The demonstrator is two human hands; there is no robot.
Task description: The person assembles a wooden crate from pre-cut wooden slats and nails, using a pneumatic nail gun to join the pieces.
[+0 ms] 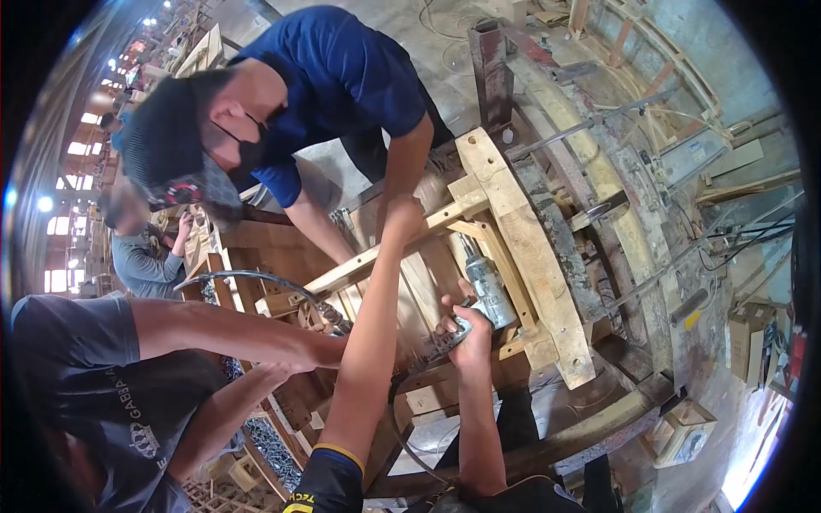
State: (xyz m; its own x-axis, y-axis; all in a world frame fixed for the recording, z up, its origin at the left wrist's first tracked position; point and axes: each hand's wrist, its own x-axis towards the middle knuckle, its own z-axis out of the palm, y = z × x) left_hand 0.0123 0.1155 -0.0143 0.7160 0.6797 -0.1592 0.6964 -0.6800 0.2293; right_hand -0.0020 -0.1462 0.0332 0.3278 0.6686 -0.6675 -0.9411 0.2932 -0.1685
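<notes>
My right hand is wrapped around the handle of a grey air-powered driver, with a hose trailing from it. The driver's long bit points away from me, toward the inner corner of a pale wooden frame. Stretched far forward, my left hand is closed over the frame's side rail, close to a co-worker's forearm. A thick wooden plank with holes near its ends lies across the frame's right end.
A co-worker in a blue shirt leans over the far side. Another person in a grey shirt works at the left with a second hosed tool. Metal clamp beams stand at the right. A tray of screws sits at lower left.
</notes>
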